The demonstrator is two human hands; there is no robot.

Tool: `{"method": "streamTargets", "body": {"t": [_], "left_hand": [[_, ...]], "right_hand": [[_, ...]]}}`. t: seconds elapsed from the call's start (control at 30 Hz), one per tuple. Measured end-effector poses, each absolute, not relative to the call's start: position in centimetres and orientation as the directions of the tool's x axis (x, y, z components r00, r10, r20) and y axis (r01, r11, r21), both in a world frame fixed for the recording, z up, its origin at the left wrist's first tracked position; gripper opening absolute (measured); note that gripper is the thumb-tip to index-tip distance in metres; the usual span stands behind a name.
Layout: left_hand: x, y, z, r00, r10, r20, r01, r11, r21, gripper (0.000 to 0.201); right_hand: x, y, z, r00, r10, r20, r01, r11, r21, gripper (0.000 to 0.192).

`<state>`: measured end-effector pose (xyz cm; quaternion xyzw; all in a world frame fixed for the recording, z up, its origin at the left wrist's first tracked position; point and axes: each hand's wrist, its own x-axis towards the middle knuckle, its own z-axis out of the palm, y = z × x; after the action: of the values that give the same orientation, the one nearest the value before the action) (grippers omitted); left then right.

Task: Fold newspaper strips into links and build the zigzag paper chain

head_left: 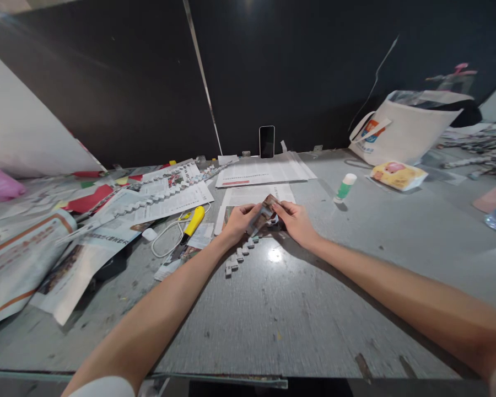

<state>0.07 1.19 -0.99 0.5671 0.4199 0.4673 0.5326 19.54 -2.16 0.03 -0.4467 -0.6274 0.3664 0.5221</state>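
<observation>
Both my hands meet over the middle of the grey table (297,309). My left hand (238,219) and my right hand (294,219) pinch the two ends of a small folded strip of printed paper (262,215), held just above the tabletop. A short chain of folded paper links (240,255) trails on the table below my left hand. A cut newspaper sheet (252,196) lies right behind the hands.
A yellow-handled utility knife (190,226) and a white cable (167,237) lie to the left, with spread newspapers (86,248) and red paper (89,199). A green glue stick (346,187), a snack packet (398,175) and a white tote bag (405,129) stand right. A phone (267,141) leans against the dark wall.
</observation>
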Motion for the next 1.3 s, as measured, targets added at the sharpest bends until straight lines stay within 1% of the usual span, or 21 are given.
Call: {"method": "streamTargets", "body": {"t": [0.23, 0.33, 0.4, 0.47, 0.53, 0.6, 0.73, 0.83, 0.93, 1.1, 1.23, 1.3], "left_hand": [[-0.1, 1.2, -1.3, 0.188, 0.977, 0.099, 0.05, -0.11, 0.993, 0.056], [0.0, 1.1, -1.2, 0.187, 0.978, 0.094, 0.038, -0.103, 0.994, 0.055], [0.1, 0.9, -0.9, 0.196, 0.977, 0.088, 0.001, -0.09, 0.996, 0.053], [0.1, 0.5, -0.5, 0.226, 0.971, 0.084, -0.029, -0.08, 0.996, 0.057], [0.0, 0.2, -0.2, 0.264, 0.961, 0.083, -0.021, -0.081, 0.997, 0.065], [0.0, 0.0, 0.0, 0.286, 0.955, 0.08, -0.001, -0.083, 0.997, 0.067], [0.0, 0.4, -0.3, 0.248, 0.967, 0.067, -0.007, -0.067, 0.998, 0.066], [-0.1, 0.9, -0.9, 0.192, 0.977, 0.089, 0.019, -0.094, 0.995, 0.06], [-0.2, 1.5, -1.5, 0.171, 0.981, 0.097, 0.039, -0.105, 0.994, 0.059], [-0.4, 1.7, -2.0, 0.197, 0.978, 0.065, 0.031, -0.073, 0.997, 0.058], [-0.3, 1.3, -1.5, 0.185, 0.978, 0.097, 0.019, -0.103, 0.995, 0.054], [-0.1, 0.9, -1.0, 0.179, 0.975, 0.129, 0.025, -0.136, 0.99, 0.053]], "right_hand": [[19.4, -2.3, 0.1, -0.072, 0.942, 0.327, 0.177, 0.334, -0.926, 0.057], [19.4, -2.4, 0.2, -0.06, 0.943, 0.326, 0.169, 0.332, -0.928, 0.056], [19.4, -2.4, 0.1, -0.034, 0.943, 0.331, 0.155, 0.333, -0.93, 0.054], [19.5, -2.3, 0.0, 0.004, 0.944, 0.329, 0.132, 0.326, -0.936, 0.052], [19.5, -2.1, -0.2, 0.047, 0.946, 0.32, 0.106, 0.314, -0.943, 0.05], [19.5, -1.9, -0.4, 0.079, 0.946, 0.315, 0.092, 0.308, -0.947, 0.049], [19.5, -1.8, -0.5, 0.084, 0.945, 0.316, 0.071, 0.311, -0.948, 0.048], [19.5, -1.8, -0.5, 0.089, 0.947, 0.309, 0.049, 0.306, -0.951, 0.047], [19.5, -1.9, -0.5, 0.082, 0.952, 0.296, 0.028, 0.294, -0.955, 0.046], [19.6, -1.9, -0.5, 0.054, 0.961, 0.27, -0.046, 0.273, -0.961, 0.045], [19.5, -1.9, -0.2, -0.011, 0.973, 0.232, -0.126, 0.229, -0.965, 0.046], [19.5, -2.1, 0.0, -0.04, 0.973, 0.229, -0.133, 0.222, -0.966, 0.048]]}}
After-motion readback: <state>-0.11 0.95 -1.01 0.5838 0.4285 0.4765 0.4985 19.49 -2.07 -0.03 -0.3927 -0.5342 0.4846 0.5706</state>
